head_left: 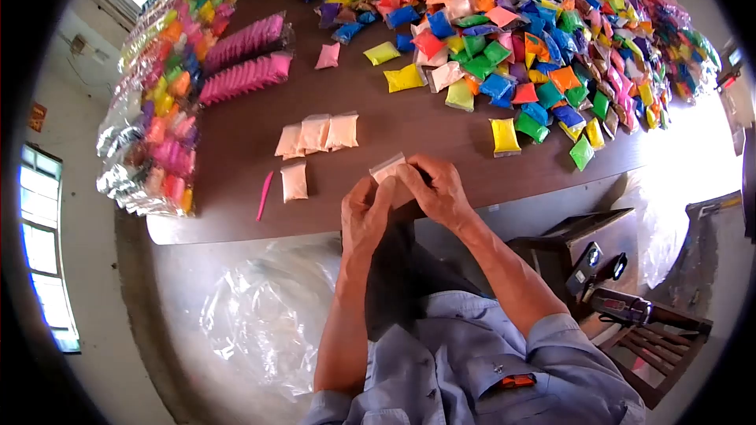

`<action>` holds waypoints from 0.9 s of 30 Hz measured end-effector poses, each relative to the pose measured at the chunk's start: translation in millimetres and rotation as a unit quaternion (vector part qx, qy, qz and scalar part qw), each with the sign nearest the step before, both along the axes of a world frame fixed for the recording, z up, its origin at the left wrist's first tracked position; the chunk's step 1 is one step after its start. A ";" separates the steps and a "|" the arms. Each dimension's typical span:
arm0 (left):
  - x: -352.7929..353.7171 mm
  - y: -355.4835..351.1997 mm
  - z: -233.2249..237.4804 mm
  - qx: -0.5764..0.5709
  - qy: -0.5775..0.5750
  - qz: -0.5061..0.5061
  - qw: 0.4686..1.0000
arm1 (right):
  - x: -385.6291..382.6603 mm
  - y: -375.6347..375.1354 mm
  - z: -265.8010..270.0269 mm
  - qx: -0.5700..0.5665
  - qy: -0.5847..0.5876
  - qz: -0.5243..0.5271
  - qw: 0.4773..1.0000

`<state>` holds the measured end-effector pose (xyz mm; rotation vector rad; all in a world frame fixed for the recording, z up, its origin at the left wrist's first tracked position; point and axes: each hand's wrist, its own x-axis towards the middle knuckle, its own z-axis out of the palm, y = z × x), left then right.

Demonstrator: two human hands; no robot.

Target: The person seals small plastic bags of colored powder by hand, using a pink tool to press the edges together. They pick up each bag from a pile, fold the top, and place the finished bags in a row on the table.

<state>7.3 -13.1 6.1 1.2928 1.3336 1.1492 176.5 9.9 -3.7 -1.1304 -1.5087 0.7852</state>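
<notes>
Above the table's front edge, my left hand (365,211) and my right hand (433,191) pinch a small clear packet with pale peach filling (387,168) between thumbs and fingers. The fingers cover its lower part. Left of my hands, a single peach packet (294,182) lies on the brown table (236,130). Behind it, several more peach packets (313,135) overlap in a short row. A thin pink stick-like tool (264,196) rests beside the single packet.
A big heap of coloured packets (488,55) covers the back right. Two rows of pink packets (246,79) and a stack of filled clear bags (161,110) stand at left. Clear plastic sheeting (268,315) lies on the floor; a wooden stool (654,354) is at right.
</notes>
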 end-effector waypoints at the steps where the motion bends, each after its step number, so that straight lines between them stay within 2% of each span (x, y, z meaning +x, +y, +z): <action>1: 0.3 1.6 1.3 0.002 0.021 -0.006 1.000 | 0.6 -0.1 1.2 -0.007 -0.002 0.004 1.000; 3: 2.0 5.3 -4.9 0.019 0.015 0.013 1.000 | 0.5 -0.9 3.1 -0.014 0.006 0.006 1.000; 5: -2.1 4.4 -9.0 -0.029 -0.077 0.025 0.996 | 0.1 -3.9 5.0 -0.011 -0.011 0.013 1.000; 8: 1.9 -1.0 5.3 -0.055 -0.092 -0.009 0.994 | 2.0 -4.8 2.3 -0.023 -0.002 0.018 1.000; 11: 4.1 0.4 4.7 -0.045 -0.054 -0.040 0.997 | 2.1 -3.3 -1.8 -0.030 0.024 0.003 0.999; 13: 1.7 0.9 -1.1 -0.039 -0.068 -0.044 0.996 | 3.0 -2.3 -2.2 -0.023 0.029 0.013 0.999; 16: 3.3 3.0 2.2 -0.041 -0.029 -0.007 0.999 | 4.0 -4.1 3.6 -0.019 0.030 0.028 0.999; 19: 7.5 3.5 6.8 -0.039 -0.050 0.000 0.998 | 4.1 -3.3 2.8 -0.019 0.018 0.025 0.999; 21: 3.2 4.1 -0.2 -0.061 -0.109 0.027 0.992 | 3.8 -4.1 0.7 -0.020 0.006 0.018 1.000; 27: -3.9 2.5 -13.1 -0.017 -0.136 -0.004 0.991 | 0.8 -3.4 -1.0 0.024 -0.021 0.018 0.999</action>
